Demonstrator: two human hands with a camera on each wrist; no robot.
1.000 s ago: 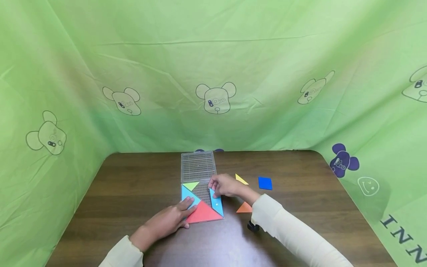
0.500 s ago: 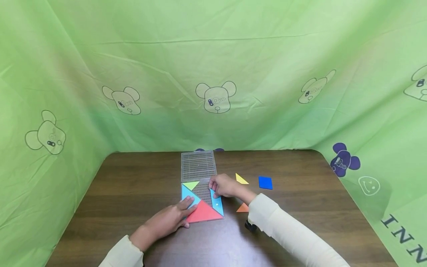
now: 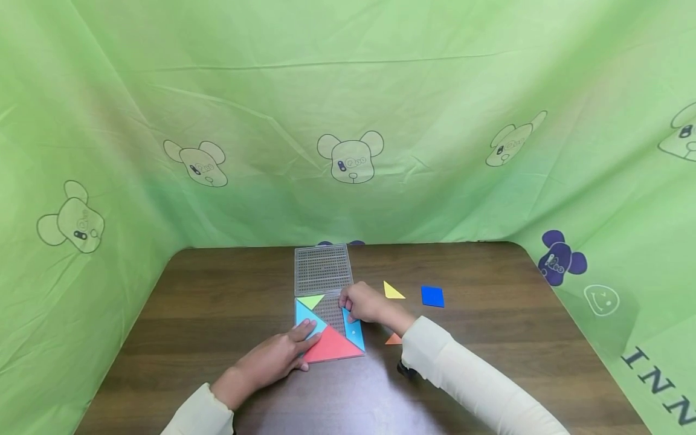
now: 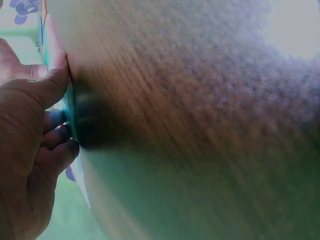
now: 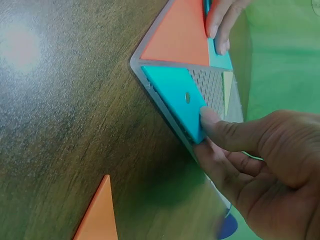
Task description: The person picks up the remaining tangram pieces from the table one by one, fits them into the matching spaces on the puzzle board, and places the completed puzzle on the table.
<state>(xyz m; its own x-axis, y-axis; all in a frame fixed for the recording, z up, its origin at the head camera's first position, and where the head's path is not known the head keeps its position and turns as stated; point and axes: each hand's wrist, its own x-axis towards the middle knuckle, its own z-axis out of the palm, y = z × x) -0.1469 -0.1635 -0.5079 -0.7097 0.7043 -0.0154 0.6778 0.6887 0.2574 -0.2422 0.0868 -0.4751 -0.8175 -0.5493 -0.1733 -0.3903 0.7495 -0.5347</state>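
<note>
A hinged clear case with a gridded inside lies spread out in the head view. In its near half are a large red tangram triangle, a large light blue triangle and a small light green triangle. My left hand rests with extended fingers on the light blue and red triangles, thumb by the near edge. My right hand pinches one end of a light blue parallelogram between thumb and finger. That piece lies along the case's right side, slightly over the rim in the right wrist view.
Right of the case lie a small yellow triangle, a dark blue square piece and an orange triangle, partly covered by the right sleeve in the head view. A green printed cloth encloses the wooden table at the back and sides.
My right wrist and sleeve have shifted slightly left, covering more of the orange triangle. The left hand and the light blue parallelogram show almost no movement.
</note>
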